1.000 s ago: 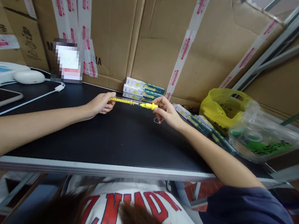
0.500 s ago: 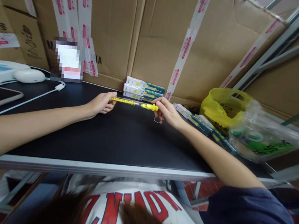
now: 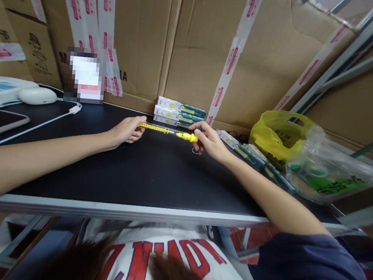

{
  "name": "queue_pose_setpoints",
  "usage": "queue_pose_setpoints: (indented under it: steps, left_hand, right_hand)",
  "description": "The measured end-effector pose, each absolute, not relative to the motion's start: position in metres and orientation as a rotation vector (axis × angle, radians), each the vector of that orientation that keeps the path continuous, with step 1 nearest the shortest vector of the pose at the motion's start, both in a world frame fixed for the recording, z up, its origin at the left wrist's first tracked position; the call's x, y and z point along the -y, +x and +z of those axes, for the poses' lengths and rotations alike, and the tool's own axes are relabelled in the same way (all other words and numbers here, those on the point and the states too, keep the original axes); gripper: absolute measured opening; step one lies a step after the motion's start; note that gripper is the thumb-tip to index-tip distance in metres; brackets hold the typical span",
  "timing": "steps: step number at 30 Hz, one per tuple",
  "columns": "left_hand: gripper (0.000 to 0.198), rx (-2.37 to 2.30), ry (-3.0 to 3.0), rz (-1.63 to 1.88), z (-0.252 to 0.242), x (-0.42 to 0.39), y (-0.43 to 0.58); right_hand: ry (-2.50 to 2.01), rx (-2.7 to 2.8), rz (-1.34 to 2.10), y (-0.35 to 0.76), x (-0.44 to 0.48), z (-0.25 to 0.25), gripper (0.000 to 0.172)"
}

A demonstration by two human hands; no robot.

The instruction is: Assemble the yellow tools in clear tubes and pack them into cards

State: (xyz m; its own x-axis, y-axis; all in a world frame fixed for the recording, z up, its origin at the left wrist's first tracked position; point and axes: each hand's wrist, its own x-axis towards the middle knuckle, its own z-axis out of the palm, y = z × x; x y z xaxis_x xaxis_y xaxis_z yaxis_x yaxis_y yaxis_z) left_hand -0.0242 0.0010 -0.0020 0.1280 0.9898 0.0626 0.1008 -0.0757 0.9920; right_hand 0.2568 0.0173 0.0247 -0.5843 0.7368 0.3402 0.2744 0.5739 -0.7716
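A slim yellow spring scale (image 3: 156, 128) with a graduated bar and a clear sleeve is stretched level between my two hands, above the black tabletop. My left hand (image 3: 131, 129) is closed around its left end and hides that tip. At the other end, my right hand (image 3: 208, 138) pinches the yellow end piece between thumb and fingers, with the index finger raised. Below the right fingers hangs a thin metal ring (image 3: 195, 151). Just behind the scale lies a stack of slim printed boxes (image 3: 179, 112) picturing a similar yellow tool.
More such boxes (image 3: 242, 150) lie to the right, beside a yellow plastic bag (image 3: 273, 136) and a clear bag (image 3: 336, 179). On the left are a phone (image 3: 1, 124), a white cable (image 3: 34, 124) and a white rounded case (image 3: 37, 95). Taped cardboard (image 3: 197, 49) walls the back.
Both hands keep their hold on the spring scale. Its right end has dipped very slightly; otherwise things stay put.
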Motion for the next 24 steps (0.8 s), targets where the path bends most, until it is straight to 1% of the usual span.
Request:
queue_pose_setpoints:
  steps: [10, 16, 24]
  left_hand:
    - [0.033, -1.166, 1.378, 1.141, -0.0015, -0.0006, -0.0248]
    - [0.034, -1.152, 1.373, 1.144, -0.0011, -0.001, -0.0242]
    - [0.035, -1.143, 1.38, 1.139, -0.0028, -0.0013, -0.0251]
  right_hand:
    - [-0.707, 2.13, 0.917, 0.2525, -0.0116, 0.0276, 0.026]
    - [-0.743, 2.119, 0.88, 0.2538, -0.0153, 0.0257, 0.029]
    - [-0.794, 2.137, 0.955, 0.2544, -0.012, 0.0281, 0.029]
